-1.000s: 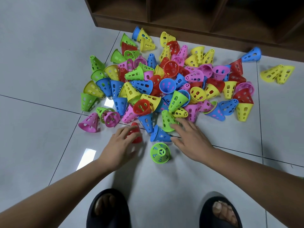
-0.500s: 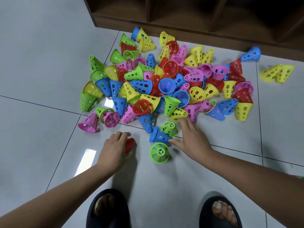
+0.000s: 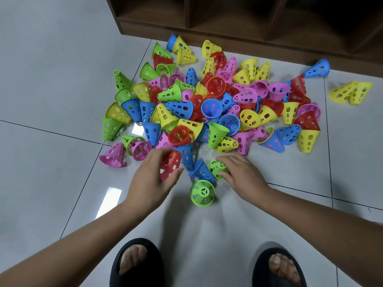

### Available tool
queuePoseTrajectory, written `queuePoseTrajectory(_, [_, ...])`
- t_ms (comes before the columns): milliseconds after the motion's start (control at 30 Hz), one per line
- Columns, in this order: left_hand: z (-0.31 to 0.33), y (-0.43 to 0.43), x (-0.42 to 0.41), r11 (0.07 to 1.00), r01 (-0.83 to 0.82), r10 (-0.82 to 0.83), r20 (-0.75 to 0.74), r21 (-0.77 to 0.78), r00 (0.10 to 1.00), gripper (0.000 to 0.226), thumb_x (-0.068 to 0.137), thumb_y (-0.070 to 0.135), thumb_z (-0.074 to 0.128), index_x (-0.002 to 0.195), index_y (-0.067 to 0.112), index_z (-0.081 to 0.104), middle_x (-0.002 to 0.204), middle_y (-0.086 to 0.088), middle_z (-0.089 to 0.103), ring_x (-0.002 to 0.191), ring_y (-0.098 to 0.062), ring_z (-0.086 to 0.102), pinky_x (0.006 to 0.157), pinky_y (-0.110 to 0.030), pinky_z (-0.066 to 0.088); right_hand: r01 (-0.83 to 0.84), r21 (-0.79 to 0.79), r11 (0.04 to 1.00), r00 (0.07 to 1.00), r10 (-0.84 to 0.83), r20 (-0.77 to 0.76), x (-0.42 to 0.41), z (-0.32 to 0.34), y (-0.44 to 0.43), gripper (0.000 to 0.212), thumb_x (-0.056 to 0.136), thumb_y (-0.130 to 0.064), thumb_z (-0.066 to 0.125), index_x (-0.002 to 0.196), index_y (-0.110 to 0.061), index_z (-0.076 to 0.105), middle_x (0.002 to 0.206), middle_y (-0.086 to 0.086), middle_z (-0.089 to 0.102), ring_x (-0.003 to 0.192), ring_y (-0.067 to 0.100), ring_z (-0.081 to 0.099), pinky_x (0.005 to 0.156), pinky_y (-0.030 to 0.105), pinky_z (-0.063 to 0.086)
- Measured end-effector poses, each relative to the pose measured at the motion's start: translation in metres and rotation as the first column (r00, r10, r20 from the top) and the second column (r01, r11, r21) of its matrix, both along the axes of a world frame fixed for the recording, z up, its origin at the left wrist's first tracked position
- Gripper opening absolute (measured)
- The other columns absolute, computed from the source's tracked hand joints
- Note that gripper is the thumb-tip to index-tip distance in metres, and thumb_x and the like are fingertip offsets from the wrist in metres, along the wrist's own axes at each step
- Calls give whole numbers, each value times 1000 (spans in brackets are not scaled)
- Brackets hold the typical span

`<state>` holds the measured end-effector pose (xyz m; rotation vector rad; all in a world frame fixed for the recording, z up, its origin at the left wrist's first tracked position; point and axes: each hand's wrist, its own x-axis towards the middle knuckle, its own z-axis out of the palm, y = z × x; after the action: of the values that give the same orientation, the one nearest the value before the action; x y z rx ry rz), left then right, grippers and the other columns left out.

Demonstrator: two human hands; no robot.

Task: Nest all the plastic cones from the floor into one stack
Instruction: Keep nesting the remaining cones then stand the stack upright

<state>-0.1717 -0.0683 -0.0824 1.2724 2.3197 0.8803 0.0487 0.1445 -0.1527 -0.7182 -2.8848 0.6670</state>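
Note:
A big heap of perforated plastic cones (image 3: pixel 209 108) in red, blue, green, yellow and pink lies on the tiled floor. My left hand (image 3: pixel 152 179) grips a red cone (image 3: pixel 171 164) at the heap's near edge, fingers and thumb curled round it. My right hand (image 3: pixel 241 175) holds a green cone (image 3: pixel 216 168) between fingers and thumb. A blue cone (image 3: pixel 202 171) lies between the two hands. An upright green cone (image 3: pixel 203 192) stands alone just in front of them.
A dark wooden shelf unit (image 3: pixel 248 32) runs along the back. A blue cone (image 3: pixel 318 69) and two yellow cones (image 3: pixel 351 93) lie apart at the right. A pink cone (image 3: pixel 113 155) lies at the left. My feet in black slippers (image 3: pixel 136 264) are at the bottom.
My left hand has lifted the red cone and turned it so its side shows. My right hand has closed round the green cone that rolled out of the heap.

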Motion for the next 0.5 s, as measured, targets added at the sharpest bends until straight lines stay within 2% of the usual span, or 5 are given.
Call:
queuePoseTrajectory(67, [20, 6, 11, 996, -5, -1, 67, 86, 998, 50, 97, 47, 75, 140, 32, 54, 124, 19, 58, 112, 4, 57, 89, -10, 44, 18, -17, 1000, 1000, -18, -21, 5, 5, -1, 43, 101, -33, 69, 141, -21, 60, 130, -1, 67, 123, 25, 56, 102, 41, 51])
queuePoseTrajectory(233, [46, 10, 42, 970, 37, -82, 181, 240, 980, 51, 93, 38, 83, 135, 28, 58, 128, 21, 60, 120, -8, 63, 95, -22, 52, 171, -132, 976, 977, -185, -105, 11, 33, -13, 44, 103, -34, 64, 144, -21, 55, 135, -4, 61, 127, 20, 52, 106, 39, 47])
queuePoseTrajectory(367, [30, 5, 55, 955, 218, -250, 145, 202, 957, 46, 96, 36, 82, 134, 27, 58, 131, 19, 59, 118, -5, 63, 93, -31, 56, 287, -308, 907, 924, -347, -163, 17, 57, -20, 45, 105, -41, 61, 147, -32, 49, 131, -9, 59, 121, 17, 56, 99, 41, 51])
queuePoseTrajectory(500, [-2, -5, 62, 931, 351, -362, 111, 104, 926, 37, 101, 36, 75, 133, 33, 58, 126, 21, 61, 108, -12, 64, 90, -37, 55, 333, -456, 825, 831, -485, -272, 16, 77, -24, 42, 107, -44, 57, 147, -43, 45, 137, -11, 61, 119, 15, 63, 97, 38, 54])
